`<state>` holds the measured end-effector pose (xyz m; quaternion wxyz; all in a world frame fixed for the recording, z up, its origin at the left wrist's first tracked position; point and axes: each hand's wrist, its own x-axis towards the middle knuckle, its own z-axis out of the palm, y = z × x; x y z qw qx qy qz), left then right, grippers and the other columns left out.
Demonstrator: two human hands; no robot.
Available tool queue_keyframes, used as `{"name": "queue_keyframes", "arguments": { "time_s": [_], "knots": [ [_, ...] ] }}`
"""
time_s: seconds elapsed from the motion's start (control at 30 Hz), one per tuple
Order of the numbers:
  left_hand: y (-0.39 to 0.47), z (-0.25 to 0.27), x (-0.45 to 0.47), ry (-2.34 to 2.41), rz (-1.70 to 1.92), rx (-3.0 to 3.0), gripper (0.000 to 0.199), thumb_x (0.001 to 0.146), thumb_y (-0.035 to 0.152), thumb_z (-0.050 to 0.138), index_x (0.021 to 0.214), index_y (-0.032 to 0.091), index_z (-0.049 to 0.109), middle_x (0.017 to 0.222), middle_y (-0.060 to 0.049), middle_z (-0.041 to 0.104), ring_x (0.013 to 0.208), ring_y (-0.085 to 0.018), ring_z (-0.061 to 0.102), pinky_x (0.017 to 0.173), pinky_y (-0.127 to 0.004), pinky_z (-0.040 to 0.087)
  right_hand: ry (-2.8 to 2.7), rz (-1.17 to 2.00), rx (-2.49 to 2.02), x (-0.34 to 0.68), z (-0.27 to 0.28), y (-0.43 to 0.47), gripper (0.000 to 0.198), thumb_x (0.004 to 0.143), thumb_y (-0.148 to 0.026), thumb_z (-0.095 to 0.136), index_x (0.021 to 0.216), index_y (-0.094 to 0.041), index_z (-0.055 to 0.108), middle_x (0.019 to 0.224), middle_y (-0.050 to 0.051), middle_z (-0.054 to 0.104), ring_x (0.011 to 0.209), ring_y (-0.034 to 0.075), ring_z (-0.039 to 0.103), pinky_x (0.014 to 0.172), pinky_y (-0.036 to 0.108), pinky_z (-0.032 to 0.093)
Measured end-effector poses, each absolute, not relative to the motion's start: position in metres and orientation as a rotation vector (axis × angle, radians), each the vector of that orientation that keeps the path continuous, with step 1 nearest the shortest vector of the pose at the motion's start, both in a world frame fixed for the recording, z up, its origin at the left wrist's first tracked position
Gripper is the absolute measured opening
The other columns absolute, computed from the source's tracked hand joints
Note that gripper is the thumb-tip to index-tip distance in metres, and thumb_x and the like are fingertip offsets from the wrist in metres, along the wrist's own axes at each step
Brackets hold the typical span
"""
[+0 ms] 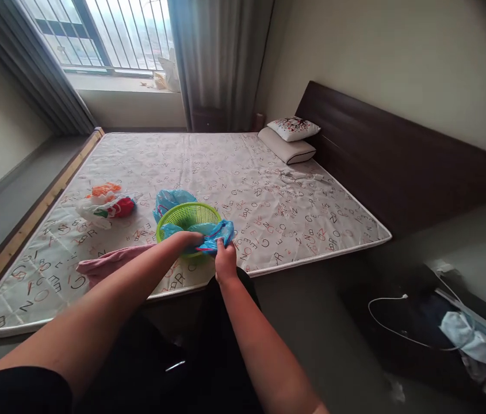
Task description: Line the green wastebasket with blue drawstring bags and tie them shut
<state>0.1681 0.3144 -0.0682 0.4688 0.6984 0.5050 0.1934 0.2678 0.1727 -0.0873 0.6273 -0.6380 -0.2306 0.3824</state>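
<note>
The blue bag (pixel 225 229) is up between the two hands, over the near right rim of the green basket (pixel 172 218), which sits on the mattress (pixel 234 167) near its front edge. The right hand (pixel 226 257) is clamped on the bag, thumb on top; the left hand (pixel 194 238) reaches across the basket to the bag's left side, but its fingers are hidden and a little blurred, so I cannot tell how firmly they close. To handle the bag well, keep the right thumb's pinch steady as the anchor and let the left hand do the fine work. Thin, crumpled film like this probably slips and traps air, so small, even tugs should serve better than one hard pull, with the air pressed out toward an open side. Lifting the bag a bit clear of the rim would likely save snags on the lattice and on the loose plastic (pixel 202 228) inside. The other bag (pixel 172 199) behind the basket and the pink cloth (pixel 115 259) near the left forearm are best left undisturbed
</note>
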Motion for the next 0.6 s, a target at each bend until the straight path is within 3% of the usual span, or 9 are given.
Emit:
{"name": "queue_keyframes", "arguments": {
  "time_s": [0.1, 0.17, 0.33, 0.5, 0.6],
  "knots": [
    [0.339, -0.059, 0.174, 1.31, 0.44, 1.764, 0.013, 0.082, 0.022, 0.062, 0.073, 0.013, 0.065, 0.075, -0.007, 0.072, 0.078, -0.022, 0.069, 0.078, -0.029, 0.056, -0.344, 0.958, -1.278, 0.278, -0.098, 0.171, 0.035, 0.085, -0.051, 0.066, 0.107, -0.024, 0.067, 0.112, 0.007, 0.077, 0.106, 0.023, 0.073, 0.09, 0.038, 0.063],
    [0.354, -0.048, 0.171, 1.354, 0.476, 1.792, 0.013, 0.086, 0.019, 0.055, 0.082, 0.013, 0.065, 0.082, -0.008, 0.074, 0.085, -0.022, 0.069, 0.083, -0.032, 0.057, -0.239, 1.011, -1.216, 0.29, -0.103, 0.171, 0.035, 0.08, -0.05, 0.071, 0.101, -0.023, 0.064, 0.106, 0.004, 0.074, 0.099, 0.021, 0.072, 0.083, 0.036, 0.064],
    [0.361, -0.01, 0.128, 1.506, 0.614, 1.846, 0.019, 0.073, 0.012, 0.063, 0.09, 0.018, 0.067, 0.093, -0.011, 0.074, 0.11, -0.033, 0.069, 0.099, -0.043, 0.055, -0.064, 1.007, -1.163, 0.317, -0.107, 0.173, 0.033, 0.073, -0.043, 0.076, 0.091, -0.023, 0.058, 0.088, -0.003, 0.067, 0.081, 0.014, 0.065, 0.072, 0.028, 0.062],
    [0.322, 0.007, 0.078, 1.46, 0.868, 1.161, 0.03, 0.074, 0.027, 0.07, 0.102, 0.016, 0.069, 0.086, -0.009, 0.074, 0.077, -0.026, 0.073, 0.077, -0.041, 0.063, 0.005, 1.015, -1.079, 0.325, -0.098, 0.178, 0.033, 0.076, -0.04, 0.076, 0.098, -0.024, 0.057, 0.082, -0.006, 0.066, 0.07, 0.011, 0.063, 0.066, 0.025, 0.058],
    [0.306, -0.007, 0.073, 1.501, 0.858, 1.04, 0.027, 0.083, 0.038, 0.069, 0.098, 0.015, 0.067, 0.08, -0.011, 0.072, 0.071, -0.026, 0.072, 0.072, -0.041, 0.063, 0.002, 1.025, -1.007, 0.324, -0.091, 0.182, 0.031, 0.076, -0.039, 0.076, 0.095, -0.024, 0.056, 0.081, -0.007, 0.067, 0.068, 0.011, 0.063, 0.063, 0.024, 0.057]
  ]
}}
